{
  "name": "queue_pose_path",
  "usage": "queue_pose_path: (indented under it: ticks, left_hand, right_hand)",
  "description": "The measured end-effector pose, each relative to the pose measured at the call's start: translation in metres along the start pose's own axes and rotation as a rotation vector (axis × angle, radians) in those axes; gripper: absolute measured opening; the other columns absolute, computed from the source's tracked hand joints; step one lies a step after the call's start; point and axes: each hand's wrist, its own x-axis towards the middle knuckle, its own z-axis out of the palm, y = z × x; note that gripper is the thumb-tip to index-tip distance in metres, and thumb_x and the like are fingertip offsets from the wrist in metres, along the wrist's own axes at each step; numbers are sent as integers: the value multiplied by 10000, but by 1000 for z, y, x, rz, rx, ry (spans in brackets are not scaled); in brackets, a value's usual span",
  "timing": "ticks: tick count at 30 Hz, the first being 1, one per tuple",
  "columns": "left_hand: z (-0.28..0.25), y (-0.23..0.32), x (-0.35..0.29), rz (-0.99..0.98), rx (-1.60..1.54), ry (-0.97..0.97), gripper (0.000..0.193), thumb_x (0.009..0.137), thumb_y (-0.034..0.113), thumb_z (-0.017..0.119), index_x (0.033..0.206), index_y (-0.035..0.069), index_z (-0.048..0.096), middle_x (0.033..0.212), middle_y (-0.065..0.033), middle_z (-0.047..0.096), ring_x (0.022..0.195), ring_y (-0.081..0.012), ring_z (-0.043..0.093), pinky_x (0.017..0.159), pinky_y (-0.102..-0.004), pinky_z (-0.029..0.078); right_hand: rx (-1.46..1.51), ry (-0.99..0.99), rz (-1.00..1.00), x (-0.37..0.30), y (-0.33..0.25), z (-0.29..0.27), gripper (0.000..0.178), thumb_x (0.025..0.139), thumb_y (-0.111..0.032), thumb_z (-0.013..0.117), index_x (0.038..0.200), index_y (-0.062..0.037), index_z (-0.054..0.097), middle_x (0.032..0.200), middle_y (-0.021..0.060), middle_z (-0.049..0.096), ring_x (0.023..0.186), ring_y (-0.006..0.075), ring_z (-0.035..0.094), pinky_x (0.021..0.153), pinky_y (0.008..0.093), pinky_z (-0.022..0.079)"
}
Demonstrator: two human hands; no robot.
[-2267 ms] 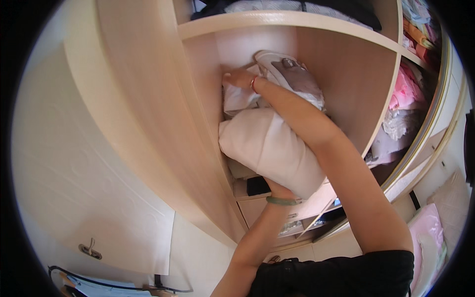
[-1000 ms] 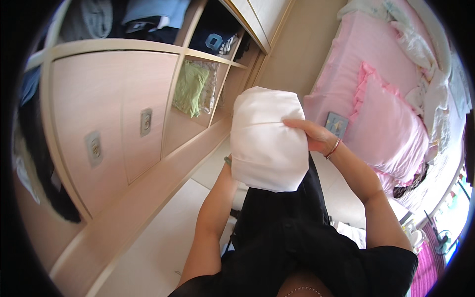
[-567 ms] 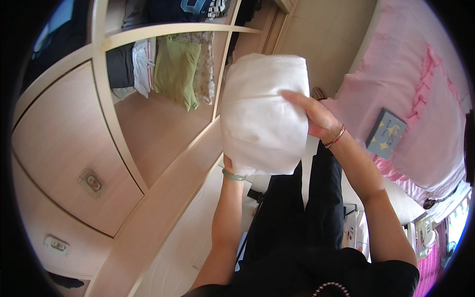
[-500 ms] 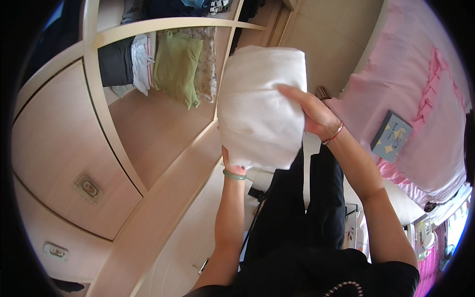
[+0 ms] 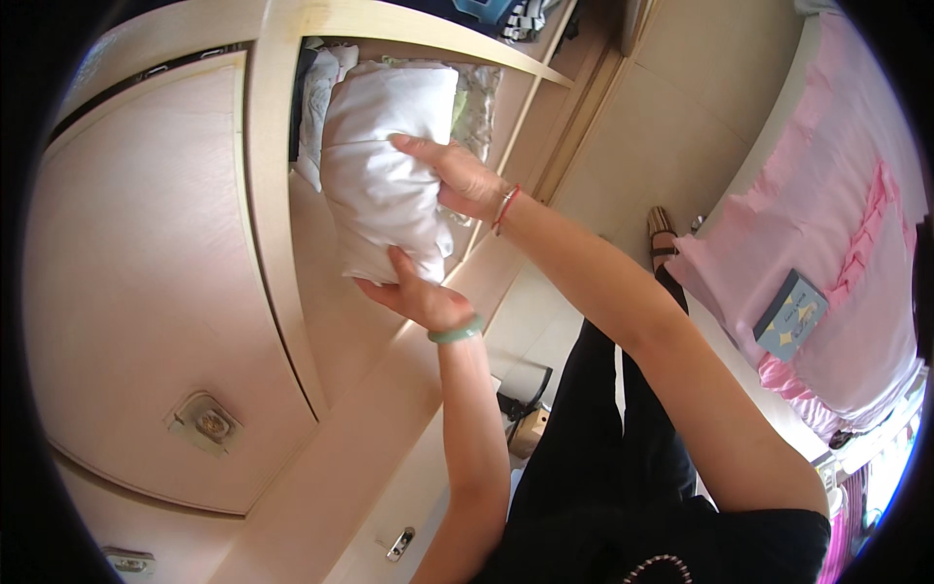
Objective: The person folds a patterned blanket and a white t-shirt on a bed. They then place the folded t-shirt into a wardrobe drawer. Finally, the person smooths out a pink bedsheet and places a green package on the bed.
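A folded bundle of white cloth (image 5: pixel 379 185) is between my two hands, at the opening of a wooden cabinet compartment. My right hand (image 5: pixel 465 180) grips its right side, thumb lying across the top and the other fingers hidden. Below, my left hand (image 5: pixel 418 292) holds the bundle's near end, with the thumb on top. Behind the bundle, patterned folded fabric (image 5: pixel 482 102) and a sliver of green cloth (image 5: pixel 458 109) show in the compartment. White folded cloth (image 5: pixel 316 112) stands to the left of it.
A cabinet door (image 5: pixel 156 282) with a metal latch fills the left. The compartment's floor (image 5: pixel 336 331) is pale wood. At the right, pink bedding (image 5: pixel 866 214) covers a bed, with a grey-blue box (image 5: pixel 792 313) on it. A drawer front with a metal handle (image 5: pixel 400 543) lies below.
Both hands have carried the white cloth leftward into the compartment opening, covering most of the green cloth. The view has shifted, with the cabinet now further right in the picture.
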Motion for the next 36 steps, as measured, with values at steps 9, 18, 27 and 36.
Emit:
queue_pose_path:
  ticks: [9, 18, 27, 36]
  left_hand:
    - [14, -14, 16, -132, 234, -10, 622, 953, 175, 482, 1502, 161, 190, 1561, -124, 124, 1413, -278, 198, 1132, -421, 195]
    - [-6, -122, 64, 64, 730, -216, 552, 845, 194, 623, 1364, 101, 461, 1382, -193, 419, 1272, -372, 406, 1052, -462, 324]
    - [59, -56, 27, 21, 627, -493, 543, 963, 329, 482, 1383, -3, 395, 1413, -234, 406, 1312, -351, 389, 1096, -394, 294]
    - [223, 278, -98, 1350, 489, -795, 107, 879, 38, 543, 971, 18, 593, 1377, -140, 477, 1314, -370, 382, 1069, -480, 324]
  right_hand:
    - [-638, 304, -215, 38, 8, -47, 584, 867, -176, 642, 1370, -39, 378, 1224, 102, 577, 1149, 209, 533, 969, 369, 429]
    - [-782, 408, -85, -64, -41, -14, 446, 940, -237, 532, 1310, 9, 496, 1257, 109, 564, 1100, 195, 548, 891, 319, 470]
    - [-980, 674, -863, -162, -193, 68, 593, 997, -445, 390, 1433, -44, 359, 1463, 92, 389, 1293, 191, 414, 1052, 322, 346]
    - [-1089, 339, -949, -155, -259, 184, 486, 962, -235, 478, 1395, -31, 397, 1417, 152, 408, 1300, 270, 403, 1075, 335, 319]
